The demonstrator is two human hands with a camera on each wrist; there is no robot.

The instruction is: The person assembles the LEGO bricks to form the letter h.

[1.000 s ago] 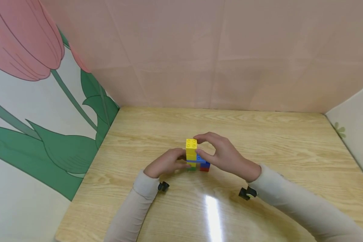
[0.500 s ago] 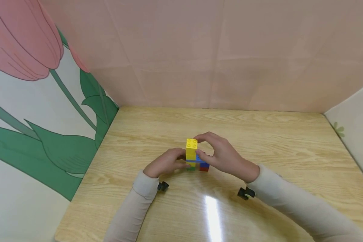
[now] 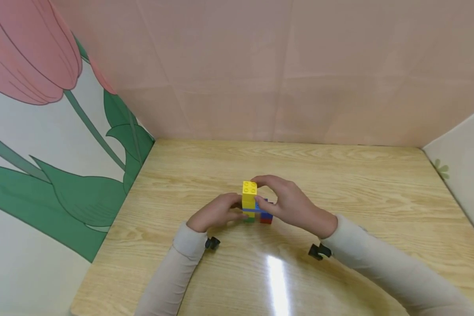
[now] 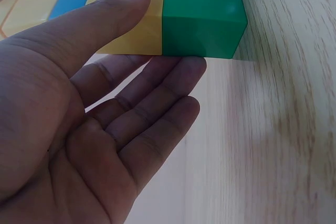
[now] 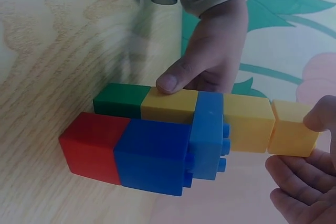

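Observation:
A small building-brick structure stands upright on the wooden table. Its left column has a green brick [image 4: 205, 19] at the bottom, then a lower yellow brick [image 5: 169, 104], a light-blue plate [image 5: 208, 135] and two more yellow bricks. A red brick [image 5: 93, 145] and a dark-blue brick [image 5: 151, 156] form the shorter right column, partly under the plate. My left hand [image 3: 218, 213] pinches the lower yellow brick, thumb on its near face, fingertips on the far side. With thumb and fingers, my right hand [image 3: 294, 202] grips the topmost yellow brick [image 5: 295, 129]; a thin seam shows beneath it.
The wooden table [image 3: 205, 166] reaches back to a pink wall covering [image 3: 237, 87]. On the left stands a panel with printed tulips [image 3: 83, 184], on the right a pale panel [image 3: 468, 153]. Black wrist mounts [image 3: 320, 251] sit on both wrists.
The right hand has shifted very slightly down and left at the topmost yellow brick. The left hand keeps its grip, and the brick structure stays in place.

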